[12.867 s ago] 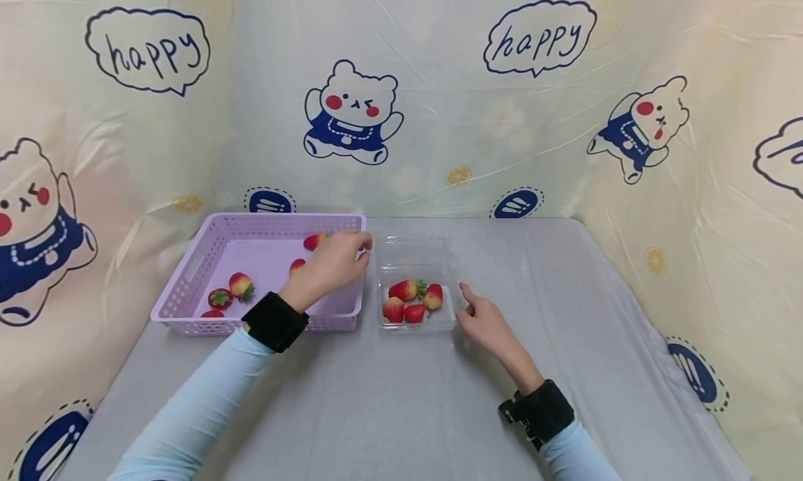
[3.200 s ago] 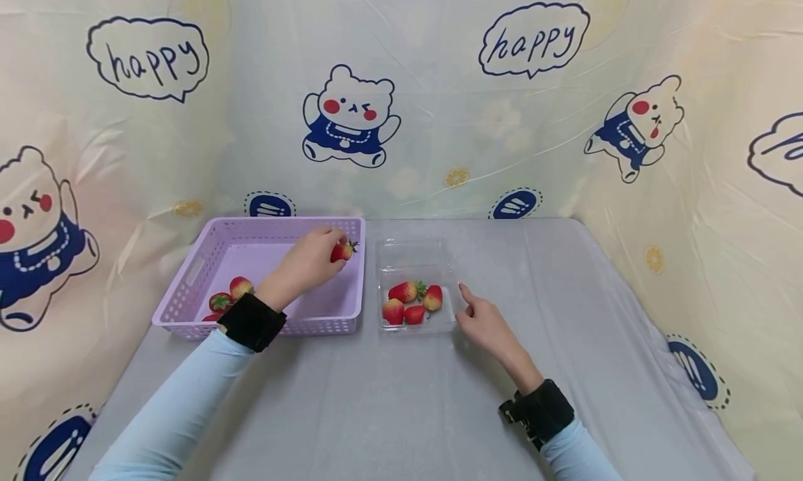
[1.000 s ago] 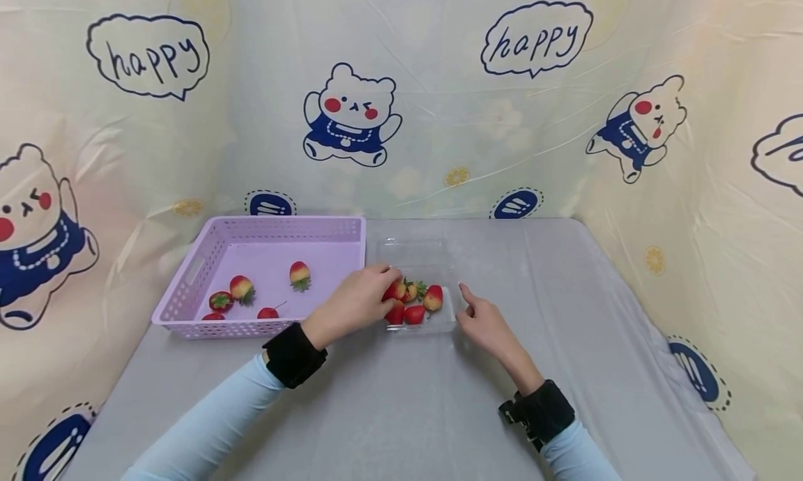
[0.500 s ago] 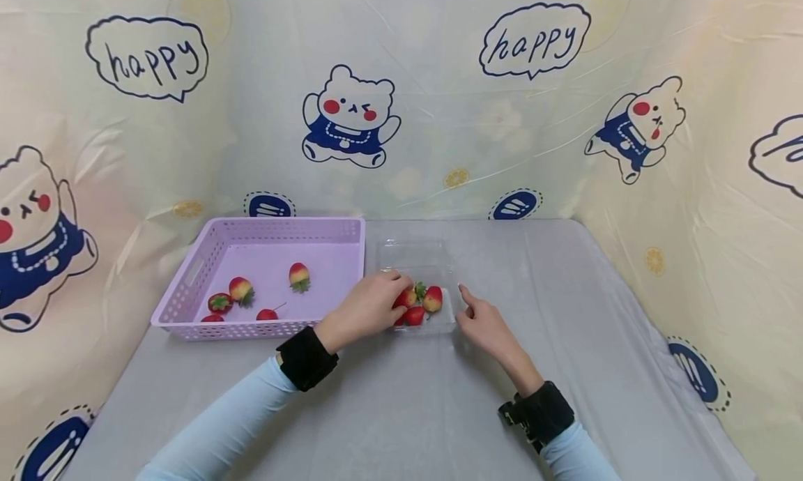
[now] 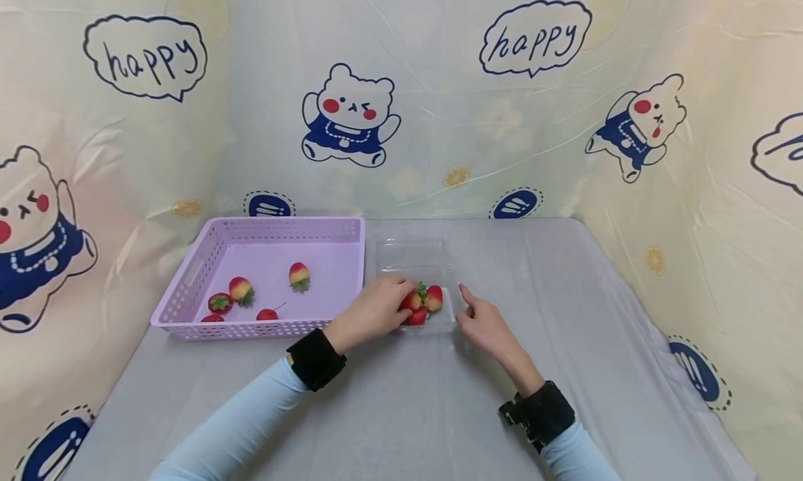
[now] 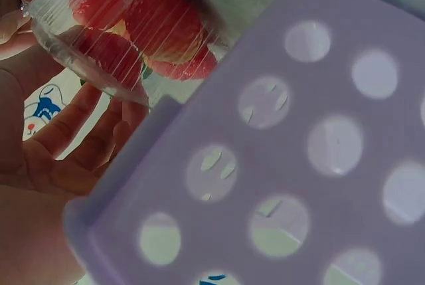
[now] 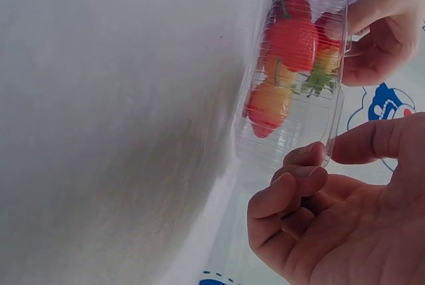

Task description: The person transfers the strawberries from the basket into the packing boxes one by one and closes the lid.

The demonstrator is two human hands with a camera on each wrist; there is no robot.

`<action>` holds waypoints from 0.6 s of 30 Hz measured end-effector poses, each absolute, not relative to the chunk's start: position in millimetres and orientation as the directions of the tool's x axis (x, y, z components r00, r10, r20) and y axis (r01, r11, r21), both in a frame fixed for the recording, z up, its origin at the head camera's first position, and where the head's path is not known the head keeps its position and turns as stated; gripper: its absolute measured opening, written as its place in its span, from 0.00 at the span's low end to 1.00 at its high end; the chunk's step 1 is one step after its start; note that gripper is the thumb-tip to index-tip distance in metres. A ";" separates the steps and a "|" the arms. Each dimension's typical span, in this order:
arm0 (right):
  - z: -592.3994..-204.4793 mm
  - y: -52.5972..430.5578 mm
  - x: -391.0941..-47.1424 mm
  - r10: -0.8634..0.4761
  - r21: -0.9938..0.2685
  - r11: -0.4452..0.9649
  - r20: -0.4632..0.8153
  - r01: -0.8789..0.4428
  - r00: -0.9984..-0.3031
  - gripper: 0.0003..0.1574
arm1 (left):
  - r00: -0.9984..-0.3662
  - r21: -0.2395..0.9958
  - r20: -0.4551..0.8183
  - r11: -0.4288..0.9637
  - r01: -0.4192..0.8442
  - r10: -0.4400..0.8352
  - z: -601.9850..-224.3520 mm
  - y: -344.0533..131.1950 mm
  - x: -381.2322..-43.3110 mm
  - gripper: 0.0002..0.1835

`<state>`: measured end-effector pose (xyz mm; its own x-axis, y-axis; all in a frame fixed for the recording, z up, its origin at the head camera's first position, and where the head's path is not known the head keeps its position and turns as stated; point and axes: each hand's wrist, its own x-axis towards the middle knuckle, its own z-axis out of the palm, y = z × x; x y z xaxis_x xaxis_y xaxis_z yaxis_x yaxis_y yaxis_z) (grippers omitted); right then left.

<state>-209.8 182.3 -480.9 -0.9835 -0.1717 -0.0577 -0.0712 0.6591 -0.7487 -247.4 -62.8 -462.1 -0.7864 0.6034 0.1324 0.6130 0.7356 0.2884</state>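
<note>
My left hand [image 5: 371, 308] reaches into the clear plastic box [image 5: 413, 254] and holds a strawberry [image 5: 410, 300] between thumb and fingers. Other strawberries [image 7: 292, 42] lie in the box, close against the held one; some are hidden behind the left hand in the head view. The box lid stands open at the back. My right hand [image 5: 492, 327] pinches the box's right rim, with the other fingers curled, as the right wrist view shows. Through the box wall, the left wrist view shows red berries [image 6: 163, 19].
A purple perforated basket [image 5: 285, 222] stands left of the box, close to it. Inside lie several strawberries, one [image 5: 299, 277] near the middle and others [image 5: 241, 290] toward the front left. A grey cloth [image 5: 401, 404] covers the table, with a printed curtain [image 5: 439, 132] behind.
My left hand has carried a strawberry from the basket into the box, then shifted slightly right and toward me, with the berries moving closer together. The right hand stays at the box's rim.
</note>
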 end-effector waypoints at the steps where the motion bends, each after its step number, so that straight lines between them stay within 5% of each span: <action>1: -481.3 182.3 -209.7 -0.172 -0.750 0.657 -0.054 -0.074 -0.984 0.41 | -0.787 0.292 0.133 0.735 0.612 0.602 -462.3 -62.4 -247.2 0.18; 18: -482.9 183.0 -211.9 -0.171 -0.750 0.658 -0.052 -0.075 -0.984 0.41 | -0.806 0.395 0.100 0.720 0.570 0.583 -467.4 -52.9 -248.7 0.23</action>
<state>-211.9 183.0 -482.9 -0.9838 -0.1715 -0.0522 -0.0749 0.6578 -0.7495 -248.7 -52.9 -467.4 -0.8060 0.5833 0.1005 0.5704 0.7200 0.3953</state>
